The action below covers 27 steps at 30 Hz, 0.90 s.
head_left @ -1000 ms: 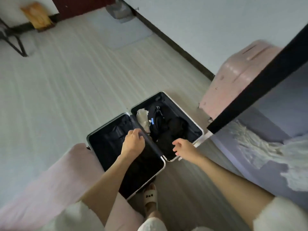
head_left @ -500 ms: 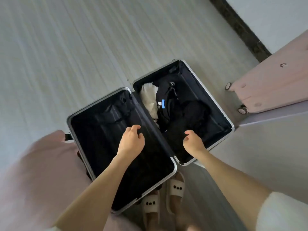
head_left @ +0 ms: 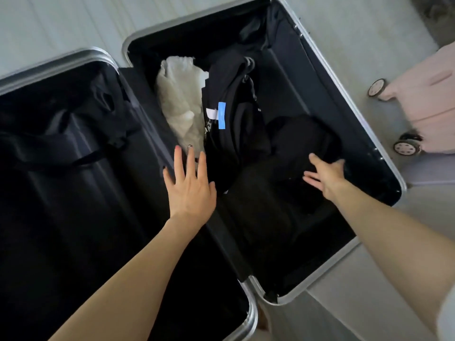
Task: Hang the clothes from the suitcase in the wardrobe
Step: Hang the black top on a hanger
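An open dark suitcase with a silver rim (head_left: 327, 67) lies flat on the floor. Its right half holds a crumpled white garment (head_left: 181, 102), a black garment with a blue and white tag (head_left: 234, 114) and another black garment (head_left: 300, 141). The left half holds only dark straps. My left hand (head_left: 189, 183) hovers with fingers spread over the hinge, fingertips near the white garment. My right hand (head_left: 325, 174) reaches flat-fingered over the black garment at the right, holding nothing.
A pink wheeled suitcase (head_left: 423, 99) stands at the right edge of the view. Pale wooden floor (head_left: 61, 23) surrounds the open case.
The view has dropped much closer to the suitcase. Both hands have moved forward into the right half and their fingers have spread out from a loose curl.
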{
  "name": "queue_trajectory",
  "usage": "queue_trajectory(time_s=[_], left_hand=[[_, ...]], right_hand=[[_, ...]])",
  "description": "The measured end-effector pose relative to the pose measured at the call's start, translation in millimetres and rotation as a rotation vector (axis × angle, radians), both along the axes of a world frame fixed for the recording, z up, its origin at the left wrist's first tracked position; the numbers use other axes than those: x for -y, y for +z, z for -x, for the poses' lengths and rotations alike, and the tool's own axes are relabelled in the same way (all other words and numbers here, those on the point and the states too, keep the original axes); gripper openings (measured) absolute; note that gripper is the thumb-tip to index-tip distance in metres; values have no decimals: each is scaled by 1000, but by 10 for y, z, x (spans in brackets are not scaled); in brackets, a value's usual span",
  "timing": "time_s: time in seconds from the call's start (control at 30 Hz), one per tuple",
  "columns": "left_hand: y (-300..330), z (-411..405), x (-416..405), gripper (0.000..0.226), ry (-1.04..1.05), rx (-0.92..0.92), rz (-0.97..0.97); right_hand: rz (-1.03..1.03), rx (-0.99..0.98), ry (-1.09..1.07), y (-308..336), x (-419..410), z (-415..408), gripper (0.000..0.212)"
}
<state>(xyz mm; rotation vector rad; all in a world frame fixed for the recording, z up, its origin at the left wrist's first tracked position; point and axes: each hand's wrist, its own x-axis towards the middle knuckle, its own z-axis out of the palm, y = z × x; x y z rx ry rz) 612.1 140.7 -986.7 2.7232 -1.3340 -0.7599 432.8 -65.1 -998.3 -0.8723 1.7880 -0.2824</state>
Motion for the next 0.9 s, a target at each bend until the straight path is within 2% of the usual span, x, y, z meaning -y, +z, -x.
queue_trajectory(time_s=[0.07,0.13,0.2,0.37,0.43,0.5,0.6,0.73,0.9], left_hand=[[-151,26,13,65,7,52,75],[-189,39,1,60,2,57,118],[-151,13,-18,58,-22,32,80],[191,10,-119,59,-53,-214,-109],[429,74,-208,57,-6,-339,-135],[739,102,-289,55,93,-468,-134],[1234,99,-400,51,185,-543,-101],[2055,-7,-534,48,202,-565,-60],[3229,-181,-711,45,143,-638,-72]], right_hand=[[-51,-38,7,-185,86,-75,80],[-116,-72,24,-288,64,-125,56],[-131,-45,0,-284,-31,-187,38],[-43,-118,89,72,-389,-221,37],[-25,-119,107,323,-541,-215,29],[0,-113,114,669,-675,-259,18],[45,-144,179,1173,-895,-336,20],[76,-124,177,2050,-1185,-507,8],[147,-68,236,3440,-1525,-761,10]])
